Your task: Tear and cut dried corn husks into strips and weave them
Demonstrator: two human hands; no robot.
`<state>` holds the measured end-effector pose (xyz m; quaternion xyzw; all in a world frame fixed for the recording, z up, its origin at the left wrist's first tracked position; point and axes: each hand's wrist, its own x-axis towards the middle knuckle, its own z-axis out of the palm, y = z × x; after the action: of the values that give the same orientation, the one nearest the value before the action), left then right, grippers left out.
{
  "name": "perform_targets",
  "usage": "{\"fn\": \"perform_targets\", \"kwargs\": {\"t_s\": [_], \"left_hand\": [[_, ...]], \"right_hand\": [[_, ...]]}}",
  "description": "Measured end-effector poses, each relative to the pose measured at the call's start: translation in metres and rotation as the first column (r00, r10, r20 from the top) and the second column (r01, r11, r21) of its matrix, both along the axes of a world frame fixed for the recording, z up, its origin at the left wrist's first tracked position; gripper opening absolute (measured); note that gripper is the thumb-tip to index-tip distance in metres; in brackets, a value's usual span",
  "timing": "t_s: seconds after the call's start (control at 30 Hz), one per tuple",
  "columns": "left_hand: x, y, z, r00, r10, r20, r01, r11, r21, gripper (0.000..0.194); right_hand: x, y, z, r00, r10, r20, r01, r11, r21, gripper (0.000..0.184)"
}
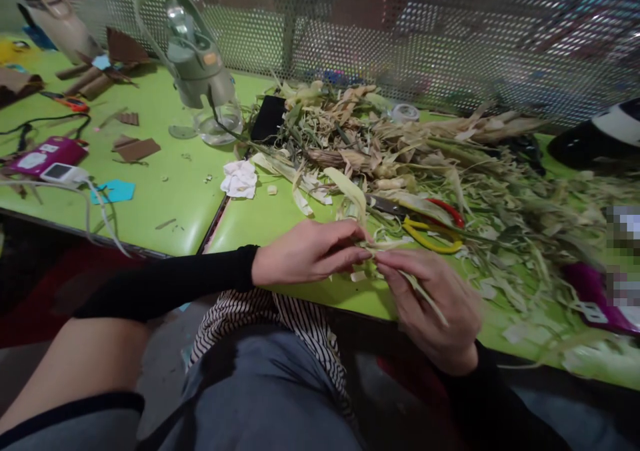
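Both hands meet at the table's near edge over a thin strip of pale dried husk [425,297]. My left hand [315,251] pinches it between thumb and fingers. My right hand [435,297] grips the same strip close by, and one end sticks out across its fingers. Just beyond them lie scissors [433,241] with a yellow and a red handle, partly under husk scraps. A broad pale husk piece [347,191] rests behind my left hand. A large heap of dry, corn-like husks and shreds [360,137] spreads behind and to the right.
The green table [165,221] carries a bottle with a grey-green lid [197,71], crumpled tissue [239,179], a black flat object [269,119] and a roll of tape [404,113]. Left are a magenta box [50,155], white cables and brown cardboard pieces [136,149]. A perforated screen [320,31] stands behind.
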<state>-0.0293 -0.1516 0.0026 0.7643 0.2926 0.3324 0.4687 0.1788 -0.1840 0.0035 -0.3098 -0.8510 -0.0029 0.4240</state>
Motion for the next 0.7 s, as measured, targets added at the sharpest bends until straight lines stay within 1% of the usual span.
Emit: {"fn": "perform_targets", "kwargs": {"t_s": [0.07, 0.13, 0.2, 0.27, 0.33, 0.37, 0.43, 0.47, 0.53, 0.6, 0.63, 0.67, 0.7], "left_hand": [[-0.001, -0.002, -0.005, 0.999, 0.033, -0.01, -0.033, 0.999, -0.039, 0.023], [-0.001, -0.004, -0.01, 0.999, 0.027, 0.03, -0.022, 0.987, -0.158, 0.025], [-0.002, -0.004, -0.014, 0.991, 0.029, 0.127, 0.012, 0.95, -0.313, 0.025], [-0.003, -0.004, -0.017, 0.976, 0.082, 0.203, 0.014, 0.902, -0.432, 0.024], [-0.005, -0.002, -0.018, 0.97, 0.116, 0.212, 0.004, 0.869, -0.495, 0.019], [-0.006, 0.0, -0.019, 0.972, 0.121, 0.2, -0.003, 0.861, -0.508, 0.017], [-0.008, 0.003, -0.019, 0.978, 0.124, 0.166, -0.021, 0.858, -0.513, 0.014], [-0.009, 0.005, -0.018, 0.98, 0.128, 0.149, -0.036, 0.861, -0.508, 0.013], [-0.011, 0.008, -0.017, 0.982, 0.145, 0.124, -0.067, 0.87, -0.488, 0.012], [-0.012, 0.009, -0.016, 0.98, 0.161, 0.113, -0.092, 0.885, -0.457, 0.013], [-0.013, 0.009, -0.015, 0.98, 0.166, 0.112, -0.101, 0.893, -0.438, 0.013], [-0.013, 0.008, -0.015, 0.979, 0.167, 0.114, -0.106, 0.904, -0.415, 0.015], [-0.014, 0.008, -0.015, 0.979, 0.167, 0.119, -0.108, 0.915, -0.389, 0.018]], "right_hand": [[-0.002, 0.0, -0.003, 0.999, -0.022, 0.025, 0.023, 0.999, -0.038, 0.027], [-0.004, 0.0, -0.009, 0.999, -0.051, 0.017, 0.052, 0.996, -0.073, 0.022], [-0.007, 0.002, -0.015, 0.997, -0.072, -0.019, 0.069, 0.99, -0.127, 0.015], [-0.01, 0.004, -0.021, 0.995, -0.077, -0.064, 0.062, 0.976, -0.21, 0.009], [-0.014, 0.006, -0.024, 0.989, -0.091, -0.117, 0.05, 0.948, -0.313, 0.004], [-0.015, 0.007, -0.023, 0.983, -0.112, -0.147, 0.05, 0.928, -0.37, 0.001], [-0.016, 0.011, -0.02, 0.967, -0.16, -0.198, 0.04, 0.863, -0.503, 0.009], [-0.016, 0.013, -0.017, 0.963, -0.172, -0.21, 0.02, 0.816, -0.578, 0.015], [-0.015, 0.017, -0.01, 0.961, -0.156, -0.227, -0.059, 0.689, -0.723, 0.032], [-0.014, 0.022, -0.004, 0.954, -0.148, -0.259, -0.133, 0.566, -0.813, 0.046], [-0.014, 0.024, -0.002, 0.953, -0.159, -0.258, -0.141, 0.523, -0.841, 0.048], [-0.015, 0.025, 0.0, 0.956, -0.172, -0.238, -0.124, 0.501, -0.857, 0.048], [-0.017, 0.026, 0.0, 0.963, -0.18, -0.201, -0.086, 0.502, -0.861, 0.046]]}}
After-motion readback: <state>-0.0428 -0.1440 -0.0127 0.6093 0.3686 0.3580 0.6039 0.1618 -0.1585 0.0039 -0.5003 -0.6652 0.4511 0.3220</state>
